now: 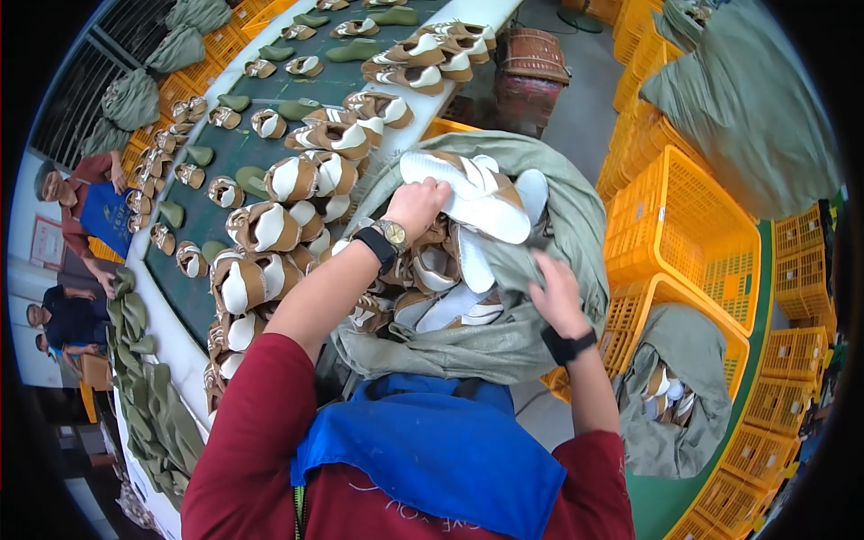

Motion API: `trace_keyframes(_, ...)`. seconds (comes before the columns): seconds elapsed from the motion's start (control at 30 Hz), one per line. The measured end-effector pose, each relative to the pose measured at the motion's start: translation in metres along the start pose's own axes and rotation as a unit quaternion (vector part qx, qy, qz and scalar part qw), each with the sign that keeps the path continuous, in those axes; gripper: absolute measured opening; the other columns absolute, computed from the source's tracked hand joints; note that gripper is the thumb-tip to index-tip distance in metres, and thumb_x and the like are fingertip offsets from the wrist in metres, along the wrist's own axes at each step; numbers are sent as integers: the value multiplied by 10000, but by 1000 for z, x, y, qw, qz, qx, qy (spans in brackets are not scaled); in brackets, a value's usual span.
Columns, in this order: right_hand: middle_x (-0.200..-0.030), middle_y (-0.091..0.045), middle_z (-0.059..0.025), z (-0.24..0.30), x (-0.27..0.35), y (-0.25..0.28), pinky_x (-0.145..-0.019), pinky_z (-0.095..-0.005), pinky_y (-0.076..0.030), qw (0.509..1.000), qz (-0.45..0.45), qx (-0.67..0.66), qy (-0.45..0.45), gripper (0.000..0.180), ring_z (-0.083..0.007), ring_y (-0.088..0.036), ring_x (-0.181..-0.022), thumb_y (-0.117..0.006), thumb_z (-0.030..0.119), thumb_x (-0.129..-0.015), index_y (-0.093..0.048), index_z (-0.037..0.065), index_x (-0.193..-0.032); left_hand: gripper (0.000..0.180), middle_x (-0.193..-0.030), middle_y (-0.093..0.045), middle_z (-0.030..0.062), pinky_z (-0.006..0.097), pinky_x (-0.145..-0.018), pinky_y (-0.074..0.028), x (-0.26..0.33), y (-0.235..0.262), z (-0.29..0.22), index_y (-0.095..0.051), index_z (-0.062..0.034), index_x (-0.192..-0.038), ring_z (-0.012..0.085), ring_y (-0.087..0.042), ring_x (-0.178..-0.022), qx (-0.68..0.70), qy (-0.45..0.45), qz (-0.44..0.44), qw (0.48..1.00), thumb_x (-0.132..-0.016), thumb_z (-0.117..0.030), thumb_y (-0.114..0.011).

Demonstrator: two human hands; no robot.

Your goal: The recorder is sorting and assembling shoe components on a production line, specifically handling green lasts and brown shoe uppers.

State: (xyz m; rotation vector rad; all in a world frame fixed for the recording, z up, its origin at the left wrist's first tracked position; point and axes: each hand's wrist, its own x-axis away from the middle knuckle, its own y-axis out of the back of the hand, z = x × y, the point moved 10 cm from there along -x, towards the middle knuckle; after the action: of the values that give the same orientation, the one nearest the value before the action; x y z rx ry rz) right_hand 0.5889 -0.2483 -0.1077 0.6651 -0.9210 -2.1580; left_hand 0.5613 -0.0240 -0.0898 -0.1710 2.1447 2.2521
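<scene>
Over sack [504,346] | left hand [416,205] grips sole-up shoe [477,193], lengthwise rightward | right hand [555,292] clutches sack

A grey-green woven sack [504,333] lies open at the counter edge, full of brown-and-white shoes. A second like sack [670,423] sits in a yellow crate [693,310] lower right. More tied sacks [130,97] stand upper left. A red-framed wall sign [45,243] hangs far left.

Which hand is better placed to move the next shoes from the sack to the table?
Probably the left hand: it already grips white-soled shoes at the sack's mouth, on the table side. The right hand holds the green sack open.
</scene>
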Motion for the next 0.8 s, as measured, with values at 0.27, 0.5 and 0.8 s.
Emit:
trace_keyframes(0.27,-1316,-356,-229,-118,129,-83,-989,-390,-354,967,210,6,-142,665,-423,-404,-1162,-517,-18,-661,-350,11,-1304,153,-823,-601,126,435,-649,-493,21,34,28,-526,-34,-836,363,-599,-712,94,52,-182,977,-688,-35,-566)
trace_keyframes(0.5,-1136,-530,-233,-133,86,-19,-841,-428,-437,958,132,125,-221,605,-384,-539,-987,-468,-31,-699,-403,59,-1294,90,-706,-576,59,287,-566,-424,53,57,81,-476,-42,-833,179,-559,-642,430,236,-119,863,-763,-36,-532)
trace_keyframes(0.8,-912,-644,-120,28,-11,-2,-637,-287,-493,928,43,-349,-124,454,-196,-611,-711,-543,188,-876,-410,65,-1293,191,-953,-607,24,243,-774,-472,101,45,39,-548,-42,-986,96,-577,-876,833,237,-74,494,-839,41,-459)
